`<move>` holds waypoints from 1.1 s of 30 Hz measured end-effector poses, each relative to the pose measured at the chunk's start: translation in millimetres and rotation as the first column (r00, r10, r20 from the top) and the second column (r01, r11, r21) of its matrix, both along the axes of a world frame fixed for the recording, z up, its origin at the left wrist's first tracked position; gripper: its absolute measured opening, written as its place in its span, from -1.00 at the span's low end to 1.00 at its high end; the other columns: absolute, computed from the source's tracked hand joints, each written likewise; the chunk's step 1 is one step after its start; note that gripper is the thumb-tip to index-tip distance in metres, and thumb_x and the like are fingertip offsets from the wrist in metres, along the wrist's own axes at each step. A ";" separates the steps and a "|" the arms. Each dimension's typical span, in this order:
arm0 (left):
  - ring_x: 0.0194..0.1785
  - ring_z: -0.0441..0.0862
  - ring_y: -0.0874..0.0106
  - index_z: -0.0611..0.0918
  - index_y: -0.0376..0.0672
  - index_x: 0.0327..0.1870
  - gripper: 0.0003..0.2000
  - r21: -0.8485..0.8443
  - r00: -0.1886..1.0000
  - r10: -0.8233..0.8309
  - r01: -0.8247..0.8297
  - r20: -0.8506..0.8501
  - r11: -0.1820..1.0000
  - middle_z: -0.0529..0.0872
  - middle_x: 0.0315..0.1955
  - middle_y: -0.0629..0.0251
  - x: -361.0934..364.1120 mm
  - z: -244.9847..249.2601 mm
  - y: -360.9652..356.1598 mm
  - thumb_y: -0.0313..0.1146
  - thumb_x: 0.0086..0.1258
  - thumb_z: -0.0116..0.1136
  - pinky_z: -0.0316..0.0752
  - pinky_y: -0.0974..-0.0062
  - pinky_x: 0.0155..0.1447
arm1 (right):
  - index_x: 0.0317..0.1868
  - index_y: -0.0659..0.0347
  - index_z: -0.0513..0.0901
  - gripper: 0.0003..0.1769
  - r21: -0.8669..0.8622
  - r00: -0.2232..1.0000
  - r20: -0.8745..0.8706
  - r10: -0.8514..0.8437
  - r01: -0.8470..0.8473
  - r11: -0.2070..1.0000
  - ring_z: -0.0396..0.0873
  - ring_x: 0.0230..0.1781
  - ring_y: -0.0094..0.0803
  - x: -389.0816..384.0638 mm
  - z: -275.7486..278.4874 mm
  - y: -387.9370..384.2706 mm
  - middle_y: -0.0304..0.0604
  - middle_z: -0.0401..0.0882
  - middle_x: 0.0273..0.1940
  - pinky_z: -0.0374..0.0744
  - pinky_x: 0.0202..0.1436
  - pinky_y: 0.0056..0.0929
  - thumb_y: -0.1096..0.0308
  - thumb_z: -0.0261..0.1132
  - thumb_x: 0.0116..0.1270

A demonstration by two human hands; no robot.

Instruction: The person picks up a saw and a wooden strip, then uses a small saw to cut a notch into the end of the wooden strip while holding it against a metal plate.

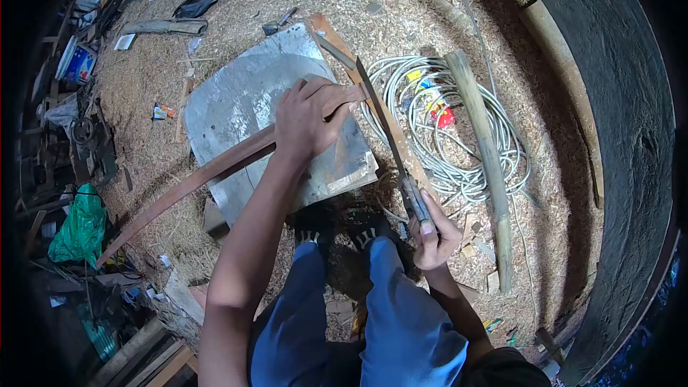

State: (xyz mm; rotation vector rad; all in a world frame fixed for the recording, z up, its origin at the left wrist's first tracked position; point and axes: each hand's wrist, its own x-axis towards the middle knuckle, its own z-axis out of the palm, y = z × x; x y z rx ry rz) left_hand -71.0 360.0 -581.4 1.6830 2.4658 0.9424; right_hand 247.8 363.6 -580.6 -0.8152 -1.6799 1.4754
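My left hand [308, 118] is wrapped round a long curved strip of reddish-brown wood [208, 172], near its narrower end. It presses the strip down over a worn grey board [240, 97], and the strip's other end reaches past the board to the lower left. In my right hand [437, 233] is the handle of a long, narrow tool with a dark blade [387, 125]. The blade points away from me and its upper part lies right at the strip's short end. Beneath the blade runs a brown plank [396, 118] along the board's right side.
A coil of pale cable [466, 165] lies on the shavings at right, with a wooden pole [476, 115] across it. A dark curved timber [609, 86] bounds the far right. A green plastic bag [79, 226] and scrap fill the left side. My feet stand close to the board.
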 end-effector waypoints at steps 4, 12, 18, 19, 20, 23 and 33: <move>-0.08 0.72 0.20 0.85 -0.01 -0.13 -0.79 0.049 0.998 -0.023 0.026 -0.060 0.998 0.81 -0.16 0.36 -1.5 0.6 0.6 -0.19 0.28 0.51 0.60 0.25 0.01 | 0.41 0.59 0.54 -0.37 -0.020 1.000 0.026 0.000 0.001 1.000 0.36 -0.59 -0.63 3.0 -7.5 -5.1 -0.21 0.59 -0.47 0.36 -0.48 -0.54 0.20 0.21 0.57; -0.08 0.71 0.17 0.84 -0.03 -0.14 -0.78 0.052 0.998 -0.027 0.030 -0.049 0.998 0.79 -0.17 0.35 -1.4 0.8 0.3 -0.17 0.28 0.52 0.59 0.23 0.01 | 0.41 0.57 0.56 -0.36 -0.035 0.999 0.040 -0.025 0.027 0.999 0.35 -0.58 -0.65 4.8 -10.3 -7.3 -0.25 0.55 -0.50 0.33 -0.49 -0.55 0.16 0.21 0.57; -0.08 0.71 0.15 0.84 -0.03 -0.13 -0.77 0.056 0.999 -0.019 0.021 -0.036 0.998 0.79 -0.17 0.33 1.1 3.2 0.7 -0.17 0.29 0.51 0.58 0.22 0.03 | 0.35 0.45 0.66 -0.41 -0.048 0.990 0.139 -0.023 0.030 0.998 0.47 -0.49 -0.61 9.7 5.5 -14.3 -0.24 0.65 -0.47 0.50 -0.30 -0.52 0.16 0.24 0.50; -0.08 0.71 0.15 0.84 -0.03 -0.13 -0.77 0.057 0.999 -0.020 0.022 -0.036 0.998 0.79 -0.17 0.33 1.4 3.4 1.0 -0.17 0.29 0.51 0.58 0.22 0.03 | 0.35 0.46 0.66 -0.44 -0.078 0.993 0.112 -0.032 0.041 0.996 0.51 -0.46 -0.60 10.3 0.8 -15.9 -0.14 0.74 -0.37 0.54 -0.27 -0.52 0.21 0.24 0.50; -0.05 0.70 0.17 0.85 0.04 -0.14 -0.80 0.039 1.000 -0.005 0.005 -0.014 0.999 0.79 -0.15 0.40 2.1 3.3 0.9 -0.14 0.31 0.48 0.58 0.20 0.07 | 0.35 0.46 0.66 -0.44 -0.078 0.993 0.111 -0.033 0.042 0.996 0.51 -0.46 -0.60 10.7 0.4 -14.5 -0.14 0.74 -0.37 0.54 -0.27 -0.52 0.21 0.24 0.50; -0.02 0.69 0.20 0.85 0.12 -0.14 -0.83 0.011 1.000 0.015 -0.015 0.006 1.000 0.79 -0.14 0.46 2.3 2.9 0.4 -0.11 0.33 0.46 0.58 0.19 0.13 | 0.37 0.47 0.63 -0.47 -0.055 0.988 0.152 0.025 -0.017 0.998 0.52 -0.44 -0.58 -11.9 3.7 -0.9 0.01 0.80 -0.17 0.55 -0.26 -0.54 0.32 0.22 0.51; -0.06 0.73 0.21 0.85 0.00 -0.14 -0.80 0.055 0.999 -0.025 0.027 -0.032 0.998 0.82 -0.17 0.35 3.0 6.9 2.7 -0.21 0.26 0.53 0.61 0.27 0.06 | 0.40 0.53 0.57 -0.42 -0.041 0.979 0.194 0.067 -0.060 0.997 0.76 0.18 -0.15 -9.6 7.2 0.7 0.35 0.71 0.23 0.63 0.26 -0.27 0.22 0.14 0.61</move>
